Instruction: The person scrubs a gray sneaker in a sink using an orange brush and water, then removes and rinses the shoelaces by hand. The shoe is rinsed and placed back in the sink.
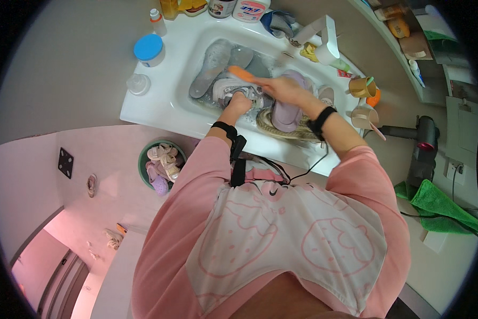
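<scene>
My right hand (284, 89) grips an orange-backed brush (241, 74) above a wet white and grey sneaker (223, 87). The brush's bristles are hidden from above. With its fingers partly out of sight at the shoe's opening, my left hand (240, 103) holds the sneaker down in the white sink (179, 91). Beyond it, a grey insole (213, 67) and other grey pieces lie in soapy water. Below my right hand rests a lavender slipper (287, 115) on a shoe with a braided-looking sole edge (265, 123).
A white faucet (327, 40) overhangs the sink's right end. Bottles and a blue-lidded tub (148, 48) line the left and back rims. Cups (362, 87) stand at the right. On the floor, a green bucket (143, 171) holds several shoes. Black cords (302, 174) hang at my waist.
</scene>
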Demonstrator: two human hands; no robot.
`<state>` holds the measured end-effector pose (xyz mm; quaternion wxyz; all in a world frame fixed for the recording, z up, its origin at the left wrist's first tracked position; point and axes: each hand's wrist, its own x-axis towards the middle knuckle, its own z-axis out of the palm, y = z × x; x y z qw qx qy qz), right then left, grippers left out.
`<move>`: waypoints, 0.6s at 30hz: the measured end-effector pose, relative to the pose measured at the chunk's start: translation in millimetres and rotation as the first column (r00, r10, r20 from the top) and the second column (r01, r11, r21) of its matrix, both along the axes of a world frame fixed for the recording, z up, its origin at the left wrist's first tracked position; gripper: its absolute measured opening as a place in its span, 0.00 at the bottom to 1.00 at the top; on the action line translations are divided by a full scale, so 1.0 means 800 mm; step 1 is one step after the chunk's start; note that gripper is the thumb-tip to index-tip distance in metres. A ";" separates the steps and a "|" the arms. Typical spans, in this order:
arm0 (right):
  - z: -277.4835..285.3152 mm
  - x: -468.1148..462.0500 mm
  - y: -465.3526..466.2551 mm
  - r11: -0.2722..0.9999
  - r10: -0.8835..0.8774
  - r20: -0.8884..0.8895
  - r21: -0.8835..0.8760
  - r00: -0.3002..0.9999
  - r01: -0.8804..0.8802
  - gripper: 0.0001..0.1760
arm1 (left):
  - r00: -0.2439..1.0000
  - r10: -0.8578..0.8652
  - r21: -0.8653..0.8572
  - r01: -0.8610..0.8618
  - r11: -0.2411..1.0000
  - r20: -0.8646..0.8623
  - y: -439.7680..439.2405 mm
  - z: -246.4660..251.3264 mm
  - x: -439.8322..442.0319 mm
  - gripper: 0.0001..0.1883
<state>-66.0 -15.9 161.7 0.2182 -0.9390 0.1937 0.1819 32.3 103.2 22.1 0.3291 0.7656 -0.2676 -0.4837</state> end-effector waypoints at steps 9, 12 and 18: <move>-0.026 -0.007 0.015 0.995 -0.016 0.055 -0.097 0.998 0.021 0.24 | 0.998 -0.053 0.034 0.054 0.998 -0.021 -0.001 0.016 0.006 0.23; -0.023 -0.040 0.009 0.972 -0.100 -0.034 -0.216 0.994 0.090 0.24 | 0.998 0.024 0.016 -0.023 1.000 -0.054 -0.004 0.013 0.005 0.23; -0.012 -0.106 -0.018 0.945 -0.258 -0.062 -0.223 0.964 0.238 0.25 | 0.848 0.335 -0.026 -0.379 0.925 -0.411 -0.006 0.006 0.016 0.17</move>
